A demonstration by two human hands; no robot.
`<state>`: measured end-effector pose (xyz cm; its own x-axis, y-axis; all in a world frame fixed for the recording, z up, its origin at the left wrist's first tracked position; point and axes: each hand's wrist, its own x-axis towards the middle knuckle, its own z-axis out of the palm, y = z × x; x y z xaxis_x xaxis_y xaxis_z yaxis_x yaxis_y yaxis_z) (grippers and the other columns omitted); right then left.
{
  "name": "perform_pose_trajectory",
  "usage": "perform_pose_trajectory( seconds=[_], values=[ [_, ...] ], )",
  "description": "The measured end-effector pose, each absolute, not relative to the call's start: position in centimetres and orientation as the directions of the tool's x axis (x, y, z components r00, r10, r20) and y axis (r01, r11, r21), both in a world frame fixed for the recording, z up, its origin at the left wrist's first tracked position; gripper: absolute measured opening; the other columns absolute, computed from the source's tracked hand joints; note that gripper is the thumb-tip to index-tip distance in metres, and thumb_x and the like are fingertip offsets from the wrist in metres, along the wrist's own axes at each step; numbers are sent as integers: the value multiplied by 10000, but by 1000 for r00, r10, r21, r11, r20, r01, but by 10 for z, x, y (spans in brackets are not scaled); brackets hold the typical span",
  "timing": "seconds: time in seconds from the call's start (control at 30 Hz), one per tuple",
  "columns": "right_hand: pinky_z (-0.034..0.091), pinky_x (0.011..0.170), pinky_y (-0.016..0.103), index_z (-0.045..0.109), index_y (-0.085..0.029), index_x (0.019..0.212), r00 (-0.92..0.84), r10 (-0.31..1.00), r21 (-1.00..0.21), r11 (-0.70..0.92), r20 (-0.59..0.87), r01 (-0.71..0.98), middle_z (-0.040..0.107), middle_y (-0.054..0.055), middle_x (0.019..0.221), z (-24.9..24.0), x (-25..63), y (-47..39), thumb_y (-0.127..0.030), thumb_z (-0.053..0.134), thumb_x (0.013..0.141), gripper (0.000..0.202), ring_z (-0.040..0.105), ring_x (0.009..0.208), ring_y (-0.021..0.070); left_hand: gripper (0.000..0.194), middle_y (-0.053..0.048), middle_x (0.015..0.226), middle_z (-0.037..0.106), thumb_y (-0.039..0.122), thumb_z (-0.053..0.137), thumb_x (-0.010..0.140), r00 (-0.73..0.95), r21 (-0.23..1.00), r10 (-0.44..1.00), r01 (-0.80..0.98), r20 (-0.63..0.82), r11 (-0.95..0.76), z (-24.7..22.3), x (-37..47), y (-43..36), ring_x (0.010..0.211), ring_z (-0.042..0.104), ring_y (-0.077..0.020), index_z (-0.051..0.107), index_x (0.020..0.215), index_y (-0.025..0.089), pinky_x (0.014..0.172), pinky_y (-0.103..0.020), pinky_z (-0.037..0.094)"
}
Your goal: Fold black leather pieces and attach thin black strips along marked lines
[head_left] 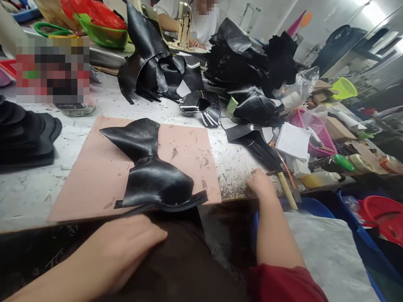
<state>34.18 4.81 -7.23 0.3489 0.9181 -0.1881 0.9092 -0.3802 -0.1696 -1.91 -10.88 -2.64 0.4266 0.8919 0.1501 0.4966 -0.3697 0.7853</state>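
Note:
My left hand is in front of the table edge, over dark brown cloth, its back up and its fingers stretched out. Just beyond it, two black leather pieces joined at a narrow seam lie on a pink board. Their near edge, with more dark layers beneath, reaches the table's front. My right hand is at the table edge, right of the board, with its fingers curled down to the scuffed surface. Whatever those fingers may hold is hidden. A wooden handle lies just right of that hand.
Black pieces are stacked at left and heaped at the back. A spiral notebook leans by a pink basket. Blue bins stand below, right. Across the table, a person sits at a sewing machine.

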Motion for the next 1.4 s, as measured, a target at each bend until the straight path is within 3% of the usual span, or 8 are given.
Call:
perform_pose_trajectory(
  seconds=[0.07, 0.13, 0.23, 0.33, 0.43, 0.57, 0.77, 1.4],
  values=[
    [411, 799, 438, 587, -88, 987, 359, 916, -158, -387, -179, 908, 624, 192, 915, -70, 340, 49, -100, 559, 642, 346, 582, 925, 337, 299, -45, 838, 711, 199, 425, 824, 405, 652, 866, 577, 295, -492, -30, -10, -99, 763, 597, -217, 689, 914, 308, 698, -315, 418],
    [421, 787, 382, 598, -141, 879, 342, 929, -181, -365, -143, 913, 636, 130, 860, -65, 328, 46, -130, 554, 656, 228, 593, 882, 283, 314, -72, 791, 690, 171, 385, 837, 509, 516, 799, 614, 321, -598, -39, 0, -82, 738, 563, -215, 685, 825, 264, 679, -335, 381],
    [444, 702, 301, 552, -182, 801, 243, 967, -505, -174, 75, 846, 612, 48, 755, -56, 297, 30, -250, 527, 746, 91, 592, 731, 190, 326, -70, 641, 627, 111, 368, 829, 701, 262, 666, 613, 255, -746, -53, 10, -55, 595, 491, -187, 657, 721, 215, 563, -329, 320],
    [451, 591, 276, 513, -195, 785, 57, 965, -829, 190, 258, 525, 568, 8, 683, -52, 257, 2, -325, 507, 798, 131, 555, 608, 151, 319, -66, 627, 611, 66, 365, 829, 749, 19, 609, 627, 261, -779, -63, 12, -42, 597, 493, -183, 646, 730, 178, 554, -329, 313],
    [463, 611, 266, 546, -195, 805, -241, 930, -871, 349, 278, 345, 593, 19, 723, -55, 222, -21, -262, 455, 842, 118, 573, 675, 148, 296, -68, 709, 645, 27, 373, 825, 737, -98, 583, 645, 341, -758, -69, 11, -47, 656, 534, -179, 641, 801, 150, 590, -328, 347],
    [455, 594, 245, 544, -176, 771, -408, 838, -766, 517, 362, 383, 596, 25, 691, -67, 197, -31, -206, 435, 853, 140, 567, 631, 133, 298, -62, 811, 678, 21, 374, 828, 723, -215, 554, 668, 413, -712, -71, 11, -60, 739, 568, -172, 640, 823, 155, 625, -322, 383],
    [433, 590, 237, 522, -173, 737, -443, 795, -608, 604, 414, 516, 591, 22, 648, -77, 192, -32, -195, 410, 869, 174, 548, 592, 128, 312, -34, 910, 693, 36, 376, 820, 717, -245, 566, 683, 408, -688, -72, 14, -64, 771, 570, -172, 648, 842, 185, 675, -328, 381],
    [434, 567, 238, 518, -172, 732, -464, 800, -634, 590, 380, 500, 583, 28, 641, -77, 190, -32, -192, 401, 866, 180, 539, 578, 129, 339, -28, 865, 689, 50, 361, 820, 705, -201, 570, 686, 423, -699, -73, 14, -62, 774, 549, -172, 665, 780, 195, 724, -323, 383]
  ],
)
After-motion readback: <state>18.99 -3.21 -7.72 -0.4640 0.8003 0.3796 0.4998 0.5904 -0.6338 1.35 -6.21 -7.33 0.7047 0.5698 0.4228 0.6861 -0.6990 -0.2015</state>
